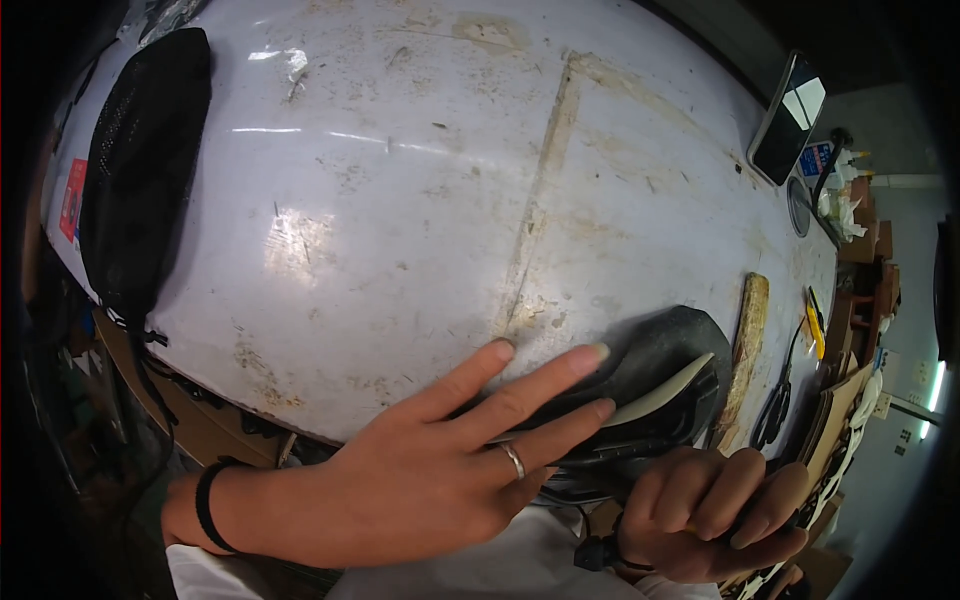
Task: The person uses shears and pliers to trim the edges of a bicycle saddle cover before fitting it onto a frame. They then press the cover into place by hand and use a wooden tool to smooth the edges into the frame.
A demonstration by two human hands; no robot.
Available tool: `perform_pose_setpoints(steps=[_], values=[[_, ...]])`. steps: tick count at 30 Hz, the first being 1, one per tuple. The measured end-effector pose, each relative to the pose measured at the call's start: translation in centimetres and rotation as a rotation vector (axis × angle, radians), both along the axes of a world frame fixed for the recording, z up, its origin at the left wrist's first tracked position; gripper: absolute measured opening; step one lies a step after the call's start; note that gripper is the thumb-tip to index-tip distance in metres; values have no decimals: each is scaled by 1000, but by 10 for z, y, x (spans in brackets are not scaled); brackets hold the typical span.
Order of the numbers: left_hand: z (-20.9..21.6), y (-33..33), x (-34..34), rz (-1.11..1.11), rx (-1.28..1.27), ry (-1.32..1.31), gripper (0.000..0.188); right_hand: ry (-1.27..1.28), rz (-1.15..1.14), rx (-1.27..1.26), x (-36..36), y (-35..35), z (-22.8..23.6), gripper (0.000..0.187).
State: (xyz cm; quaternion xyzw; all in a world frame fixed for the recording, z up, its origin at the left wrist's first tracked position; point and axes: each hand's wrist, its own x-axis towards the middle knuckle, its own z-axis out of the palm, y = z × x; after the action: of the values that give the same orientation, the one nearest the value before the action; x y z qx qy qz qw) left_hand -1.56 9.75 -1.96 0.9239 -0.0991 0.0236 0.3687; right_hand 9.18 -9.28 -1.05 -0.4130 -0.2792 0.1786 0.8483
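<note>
Shoe sole [665, 365], black with a pale inner strip, lies at the table's [400, 200] near edge, toward its right end. Our left hand [430, 470] rests flat and released on it, fingers spread, pinning it down. Our right hand [715, 515] is clenched around a dark tool we cannot make out. We judge it best to keep the left palm's pressure even and fingertips clear of the tool's path.

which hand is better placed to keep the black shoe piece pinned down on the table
Left. The left hand already lies flat, fingers spread, on the black shoe piece with the pale curved edge at the near edge of the worn white table. The right hand is curled shut around something dark, so it looks occupied.
</note>
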Motion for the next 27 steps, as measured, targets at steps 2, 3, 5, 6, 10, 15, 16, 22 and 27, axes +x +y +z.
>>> perform_pose_setpoints(steps=[2, 3, 5, 6, 10, 15, 16, 22, 27], values=[[11, 9, 6, -170, 126, 15, 27, 4, 2, 4, -2, -1, 0, 34], [9, 9, 8, -167, 125, 14, 27, 8, 2, 9, -3, -1, 0, 34], [5, 7, 12, -201, 165, -84, 33, 3, -32, -7, -7, -2, 0, 34], [5, 6, 12, -201, 168, -85, 33, 0, -69, -20, -8, -2, 1, 35], [3, 5, 11, -182, 162, -91, 35, 5, -170, -24, -6, -3, 0, 36], [0, 1, 6, -132, 124, -54, 34, 24, -117, -7, -4, -2, 1, 34], [-1, 1, 5, -123, 110, -49, 34, 23, -116, -8, -3, -3, 2, 34], [-13, -3, 1, -83, 4, -67, 34, 219, -132, 56, 6, -8, 8, 35], [-15, -5, -2, -89, -20, -49, 32, 170, -58, 30, 10, -12, 6, 35]])
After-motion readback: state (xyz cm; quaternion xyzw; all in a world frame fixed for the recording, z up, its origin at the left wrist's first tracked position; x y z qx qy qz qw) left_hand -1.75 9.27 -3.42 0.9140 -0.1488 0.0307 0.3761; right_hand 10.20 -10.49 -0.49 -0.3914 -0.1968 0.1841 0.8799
